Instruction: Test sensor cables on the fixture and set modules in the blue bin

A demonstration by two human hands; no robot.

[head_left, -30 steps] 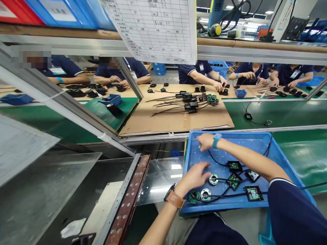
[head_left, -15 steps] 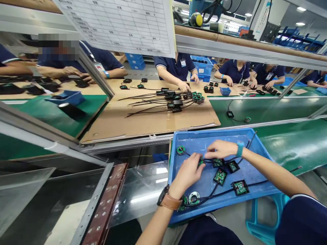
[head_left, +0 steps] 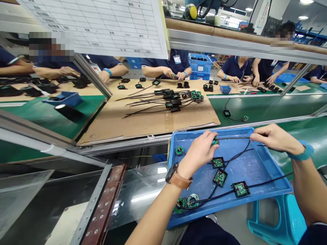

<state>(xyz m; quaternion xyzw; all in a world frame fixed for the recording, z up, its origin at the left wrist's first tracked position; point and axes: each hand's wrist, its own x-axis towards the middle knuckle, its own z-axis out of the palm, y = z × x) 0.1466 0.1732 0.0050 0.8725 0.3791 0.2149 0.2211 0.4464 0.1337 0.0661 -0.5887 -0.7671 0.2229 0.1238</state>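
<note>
Centrally, a small green round board hangs over the far part of a blue tray, its dark cable stretched rightward; my left hand is closed around the board, thumb and fingers at its edge; my right hand pinches the cable above the tray's far right corner, and whether its palm covers anything more I cannot tell.

Below, three open black boxes with green circuitry lie in the tray, joined to crossing cables; one loose disc sits at the far left, two more discs side by side at the near left.

Beyond, a cardboard sheet bears a bundle of wired parts; co-workers in navy shirts sit behind it; a turquoise stool stands below, at right.
</note>
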